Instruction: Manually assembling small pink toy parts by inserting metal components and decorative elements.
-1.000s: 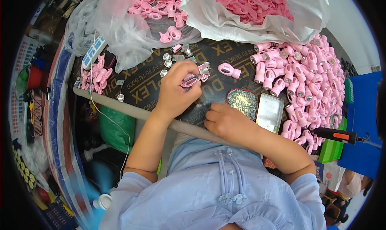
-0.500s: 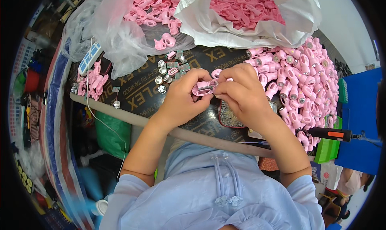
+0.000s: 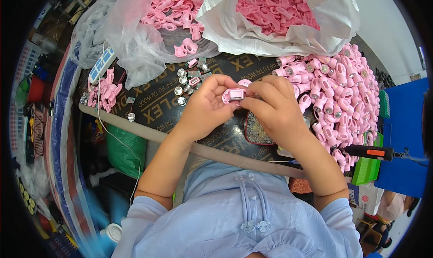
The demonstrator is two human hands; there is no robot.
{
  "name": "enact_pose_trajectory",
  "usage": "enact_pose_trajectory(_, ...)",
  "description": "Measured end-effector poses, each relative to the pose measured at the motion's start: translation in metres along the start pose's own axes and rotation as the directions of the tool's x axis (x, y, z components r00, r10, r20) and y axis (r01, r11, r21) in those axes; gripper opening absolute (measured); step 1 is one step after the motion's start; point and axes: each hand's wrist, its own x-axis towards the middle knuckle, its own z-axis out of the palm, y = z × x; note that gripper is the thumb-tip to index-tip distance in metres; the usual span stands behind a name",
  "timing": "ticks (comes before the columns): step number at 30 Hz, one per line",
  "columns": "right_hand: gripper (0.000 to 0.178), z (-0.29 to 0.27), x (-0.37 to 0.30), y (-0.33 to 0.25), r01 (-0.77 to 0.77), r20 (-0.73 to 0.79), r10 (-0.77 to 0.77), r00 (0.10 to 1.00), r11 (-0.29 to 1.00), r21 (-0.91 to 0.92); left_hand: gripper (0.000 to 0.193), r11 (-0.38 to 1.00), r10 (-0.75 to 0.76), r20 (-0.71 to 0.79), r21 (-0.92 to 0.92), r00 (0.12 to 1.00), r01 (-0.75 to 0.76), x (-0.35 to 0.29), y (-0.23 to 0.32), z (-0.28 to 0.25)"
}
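Just above the bench, my left hand (image 3: pixel 205 108) grips a small pink flashlight shell (image 3: pixel 227 97) between thumb and fingers. A pale rectangular piece sits in the shell's opening. My right hand (image 3: pixel 276 105) is closed at the shell's right side, its thumb and fingertips pinched against it. Whether the right fingertips also hold a small part is hidden. Left of my hands lie several small circuit boards (image 3: pixel 194 73) and clear round lamp cups (image 3: pixel 178 90). Under my right hand, a red-rimmed tray (image 3: pixel 246 132) of tiny metal parts is partly covered.
A large heap of pink flashlights (image 3: pixel 336 88) fills the right side. Behind it stands a white sack (image 3: pixel 279 43) of pink shells, beside a clear plastic bag (image 3: pixel 131 41). More pink pieces (image 3: pixel 108 90) lie far left. A black electric screwdriver (image 3: pixel 367 151) hangs at right near a green basket (image 3: pixel 366 165).
The shell has been turned in my fingers, so its opening with the pale rectangular piece now faces up. My right fingers have shifted slightly against it.
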Motion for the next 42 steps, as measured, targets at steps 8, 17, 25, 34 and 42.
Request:
enact_pose_trajectory(8, 0.031, 0.006, -0.008, -0.001, 0.026, -0.163, -0.039, 0.986, 0.996, -0.085, 0.034, 0.968, -0.126, -0.004, -0.220, 0.992, 0.122, 0.001, -0.003, -0.007)
enact_pose_trajectory(17, 0.033, 0.001, -0.011, 0.007, -0.127, -0.220, 0.158, 0.963, 0.981, 0.148, 0.036, 0.990, -0.024, -0.030, -0.143, 0.999, 0.019, -0.001, -0.009, -0.009)
enact_pose_trajectory(25, 0.032, 0.038, -0.030, 0.062, -0.473, 0.206, 0.448, 0.870, 0.876, 0.093, 0.042, 0.993, -0.021, -0.034, -0.115, 0.999, 0.017, -0.011, -0.014, -0.022)
enact_pose_trajectory(34, 0.031, 0.037, -0.020, 0.051, -0.799, 0.306, 0.738, 0.601, 0.554, 0.234, 0.041, 0.996, 0.010, 0.000, -0.084, 1.000, -0.010, -0.022, -0.011, -0.030)
enact_pose_trajectory(42, 0.036, -0.004, 0.001, 0.013, -0.385, 0.188, 0.341, 0.921, 0.729, 0.566, 0.046, 0.997, -0.005, 0.032, -0.081, 0.999, 0.007, -0.019, -0.023, -0.027)
